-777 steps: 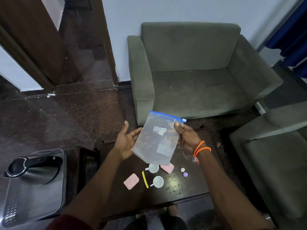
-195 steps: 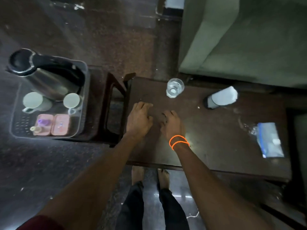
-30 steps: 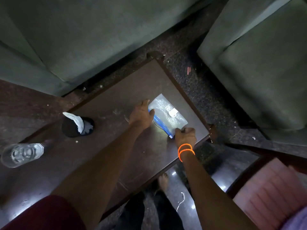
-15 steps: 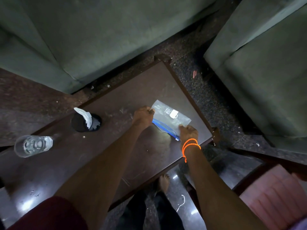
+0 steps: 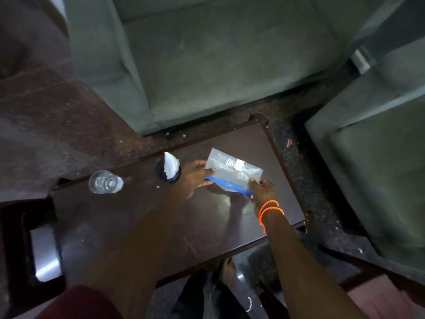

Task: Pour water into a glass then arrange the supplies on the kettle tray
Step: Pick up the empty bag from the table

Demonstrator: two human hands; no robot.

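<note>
both hands (image 5: 230, 183) pinch the zip bag (image 5: 232, 169) (glass (image 5: 104, 182), bottle (image 5: 169, 169) alongside).

On the counter (image 5: 142, 226) the glass (image 5: 105, 182) stands far left, the bottle (image 5: 168, 170) to its right. Right of the bottle is the bag (image 5: 232, 168), between the left hand (image 5: 195, 178) and right hand (image 5: 262, 192). A sofa (image 5: 218, 61) sits behind the counter, an armchair (image 5: 379, 157) to its right.

the clear zip bag (image 5: 232, 171) carries white print and a small white label, both too blurred to read; no other text shows.
</note>
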